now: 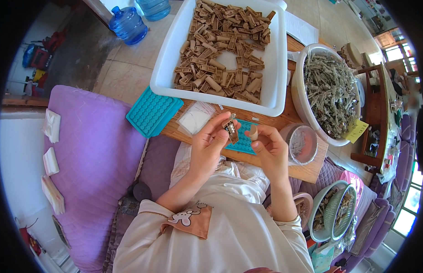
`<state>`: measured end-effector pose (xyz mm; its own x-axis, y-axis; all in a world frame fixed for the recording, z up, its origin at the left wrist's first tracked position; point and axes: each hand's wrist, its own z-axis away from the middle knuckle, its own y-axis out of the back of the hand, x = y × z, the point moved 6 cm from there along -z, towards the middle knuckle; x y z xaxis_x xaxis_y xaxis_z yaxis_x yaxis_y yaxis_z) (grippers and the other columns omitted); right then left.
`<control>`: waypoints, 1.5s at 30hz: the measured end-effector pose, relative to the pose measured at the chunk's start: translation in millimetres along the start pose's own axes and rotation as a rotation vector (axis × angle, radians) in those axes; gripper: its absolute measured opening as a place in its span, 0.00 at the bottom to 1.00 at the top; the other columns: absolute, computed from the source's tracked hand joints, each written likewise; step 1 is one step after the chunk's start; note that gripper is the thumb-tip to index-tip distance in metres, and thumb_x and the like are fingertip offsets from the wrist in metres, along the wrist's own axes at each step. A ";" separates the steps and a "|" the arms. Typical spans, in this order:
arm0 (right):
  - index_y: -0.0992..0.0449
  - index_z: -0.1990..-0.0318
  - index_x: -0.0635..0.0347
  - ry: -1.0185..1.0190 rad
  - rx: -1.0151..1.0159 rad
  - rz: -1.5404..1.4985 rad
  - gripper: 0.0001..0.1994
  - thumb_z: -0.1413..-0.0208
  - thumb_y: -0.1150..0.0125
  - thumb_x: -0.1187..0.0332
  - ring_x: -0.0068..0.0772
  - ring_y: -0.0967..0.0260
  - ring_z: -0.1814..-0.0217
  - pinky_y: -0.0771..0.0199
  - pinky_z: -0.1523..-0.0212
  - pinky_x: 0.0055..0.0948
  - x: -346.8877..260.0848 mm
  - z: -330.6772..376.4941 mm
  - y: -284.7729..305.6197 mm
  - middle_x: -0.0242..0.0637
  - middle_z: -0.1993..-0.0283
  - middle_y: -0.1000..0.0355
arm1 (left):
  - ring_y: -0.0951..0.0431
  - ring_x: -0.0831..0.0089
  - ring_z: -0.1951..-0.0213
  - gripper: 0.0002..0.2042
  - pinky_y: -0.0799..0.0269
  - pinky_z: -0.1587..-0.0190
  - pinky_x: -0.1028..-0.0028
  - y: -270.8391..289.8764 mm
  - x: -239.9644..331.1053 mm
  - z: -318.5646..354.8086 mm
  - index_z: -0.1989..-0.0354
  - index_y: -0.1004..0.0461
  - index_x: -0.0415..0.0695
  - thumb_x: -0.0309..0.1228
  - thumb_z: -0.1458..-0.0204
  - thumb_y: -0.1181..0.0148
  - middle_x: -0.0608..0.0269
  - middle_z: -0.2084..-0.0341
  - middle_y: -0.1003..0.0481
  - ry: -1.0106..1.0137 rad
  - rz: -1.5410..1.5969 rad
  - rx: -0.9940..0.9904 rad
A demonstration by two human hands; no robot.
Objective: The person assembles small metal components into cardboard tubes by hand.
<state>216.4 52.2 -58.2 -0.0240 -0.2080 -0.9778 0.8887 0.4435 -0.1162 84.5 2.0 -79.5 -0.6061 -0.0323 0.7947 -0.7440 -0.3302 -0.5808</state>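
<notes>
My left hand (207, 148) grips a small brown plastic casing (230, 130) between thumb and fingers. Its hollow side is turned up, and small shiny parts show inside. A smaller curved tan plastic piece (253, 133) is pinched in the fingertips of my right hand (272, 152), a short gap away from the casing. Below both hands lies a teal tray with rows of round pockets (242, 144), partly covered by my fingers. Beyond them a white plastic tub (276, 98) holds many loose brown casing pieces (216, 63).
On the wooden table (318, 166) are stacked teal trays (152, 111), a clear bag (196, 119) and a pinkish bowl (289, 134). A large basin (298, 93) heaped with clear parts stands right. Green baskets (317, 234) sit lower right. Purple quilted seating (88, 154) is left, blue water jugs (128, 27) behind.
</notes>
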 end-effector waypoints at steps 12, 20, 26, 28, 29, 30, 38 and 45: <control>0.27 0.65 0.65 0.341 0.275 0.269 0.12 0.62 0.38 0.80 0.32 0.33 0.64 0.33 0.63 0.24 -15.4 23.0 -2.8 0.39 0.67 0.30 | 0.31 0.75 0.55 0.15 0.37 0.51 0.77 -35.5 7.1 15.8 0.52 0.37 0.36 0.24 0.49 0.49 0.57 0.55 0.33 -0.214 -0.167 -0.161; 0.28 0.68 0.65 0.332 0.270 0.357 0.12 0.64 0.37 0.80 0.34 0.33 0.67 0.33 0.67 0.26 -16.5 26.2 2.4 0.39 0.69 0.31 | 0.31 0.75 0.55 0.16 0.36 0.53 0.78 -45.0 4.3 21.0 0.52 0.38 0.36 0.23 0.50 0.49 0.56 0.55 0.33 -0.174 -0.210 -0.160; 0.32 0.69 0.66 0.317 0.192 0.494 0.10 0.63 0.43 0.82 0.41 0.33 0.70 0.33 0.72 0.30 -21.0 22.6 -9.0 0.42 0.72 0.33 | 0.31 0.75 0.56 0.17 0.33 0.58 0.78 -47.3 0.7 22.3 0.51 0.37 0.38 0.24 0.51 0.47 0.55 0.59 0.31 -0.262 -0.378 -0.132; 0.33 0.68 0.67 0.331 0.083 0.554 0.07 0.58 0.47 0.80 0.44 0.34 0.74 0.34 0.76 0.32 -14.7 22.8 -17.8 0.45 0.75 0.34 | 0.30 0.73 0.57 0.18 0.33 0.58 0.77 -46.8 -0.6 21.7 0.51 0.37 0.38 0.24 0.51 0.47 0.55 0.61 0.30 -0.283 -0.450 -0.132; 0.33 0.68 0.67 0.328 0.084 0.554 0.07 0.58 0.47 0.80 0.44 0.34 0.74 0.34 0.76 0.32 -11.0 23.6 -17.8 0.45 0.75 0.34 | 0.29 0.71 0.58 0.16 0.33 0.59 0.76 -47.3 0.7 22.2 0.52 0.36 0.38 0.26 0.51 0.48 0.54 0.63 0.29 -0.324 -0.485 -0.137; 0.33 0.68 0.67 0.317 0.069 0.546 0.07 0.58 0.48 0.79 0.44 0.34 0.76 0.35 0.77 0.32 -8.0 24.1 -18.8 0.45 0.76 0.35 | 0.28 0.70 0.60 0.14 0.32 0.60 0.75 -48.1 1.7 22.6 0.54 0.35 0.38 0.27 0.50 0.49 0.54 0.66 0.29 -0.365 -0.520 -0.142; 0.32 0.68 0.67 0.327 0.087 0.526 0.06 0.56 0.47 0.76 0.44 0.34 0.77 0.34 0.77 0.32 14.2 22.4 -15.2 0.45 0.74 0.33 | 0.29 0.66 0.57 0.20 0.36 0.53 0.70 -43.4 -15.5 12.6 0.59 0.36 0.36 0.43 0.48 0.51 0.56 0.64 0.33 -0.263 -0.526 -0.185; 0.28 0.64 0.63 -0.036 0.087 0.560 0.08 0.53 0.48 0.79 0.25 0.32 0.70 0.33 0.67 0.22 -0.8 25.4 63.3 0.37 0.71 0.30 | 0.30 0.68 0.58 0.19 0.33 0.55 0.71 -18.3 -16.9 5.4 0.54 0.42 0.41 0.43 0.45 0.57 0.57 0.61 0.35 -0.150 -0.158 -0.181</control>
<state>284.3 58.3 -60.3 0.4762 0.0077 -0.8793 0.7958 0.4215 0.4347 109.8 3.5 -81.3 -0.4405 -0.1379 0.8871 -0.8721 -0.1690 -0.4593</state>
